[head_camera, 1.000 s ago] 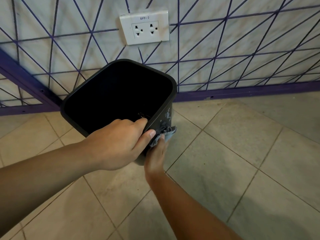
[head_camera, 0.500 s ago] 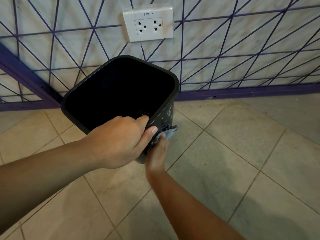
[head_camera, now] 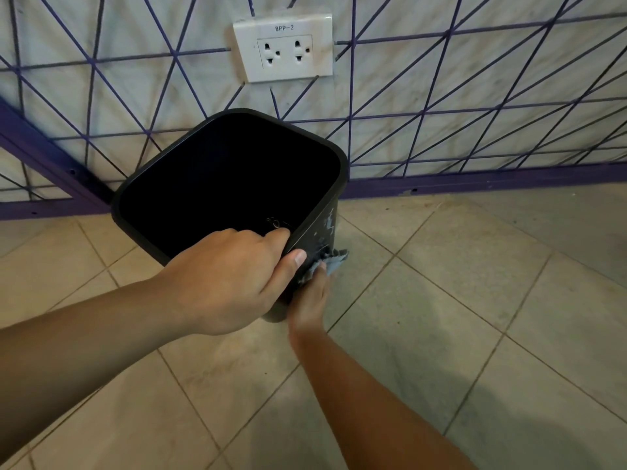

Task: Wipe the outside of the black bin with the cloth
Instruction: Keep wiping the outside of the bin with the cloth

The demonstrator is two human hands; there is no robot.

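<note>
The black bin (head_camera: 341,171) is square with rounded corners and stands tilted toward me on the tiled floor by the wall. My left hand (head_camera: 230,283) grips its near rim, fingers inside and thumb on the outer wall. My right hand (head_camera: 310,296) is below it and presses a small blue-grey cloth (head_camera: 334,261) against the bin's near right outer side. Pale smears (head_camera: 327,225) show on that side above the cloth. Most of the cloth is hidden behind my hands.
A white double wall socket (head_camera: 283,49) labelled BPP-2 sits above the bin on a white wall crossed by purple lines. A purple skirting strip (head_camera: 475,184) runs along the wall's foot. Beige floor tiles (head_camera: 441,317) spread to the right and toward me.
The bin's mouth has tipped a little more toward me. My right hand and the cloth have stayed at the same spot on the bin's side; my left grip is unchanged.
</note>
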